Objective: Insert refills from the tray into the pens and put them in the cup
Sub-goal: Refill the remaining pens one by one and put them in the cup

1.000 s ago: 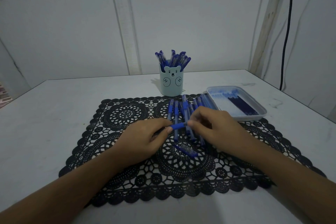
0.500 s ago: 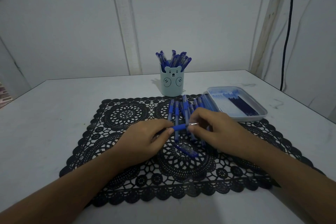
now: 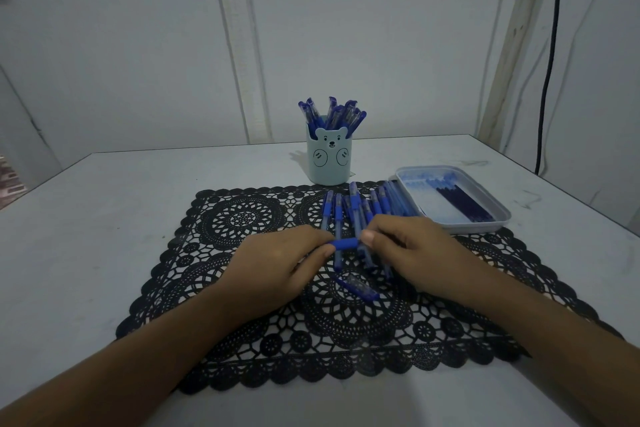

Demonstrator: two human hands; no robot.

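Note:
My left hand [image 3: 277, 263] grips a blue pen [image 3: 343, 244] that lies crosswise between both hands, its blue grip section showing. My right hand [image 3: 408, 250] pinches the pen's right end; what sits at that tip is hidden by my fingers. Behind the hands several blue pens [image 3: 360, 208] lie side by side on the mat. A loose blue cap [image 3: 356, 288] rests on the mat just below my hands. The pale bear cup [image 3: 329, 163] at the back holds several pens. The grey tray [image 3: 498, 218] at the right carries dark refills [image 3: 464, 204].
A black lace mat [image 3: 242, 340] covers the middle of the white table [image 3: 104, 218]. A black cable [image 3: 550, 55] hangs down the wall at the far right. The table's right edge runs close behind the tray.
My right hand has closed in on the pen's right end; the thin metal tip seen half a second ago is now covered by my fingers.

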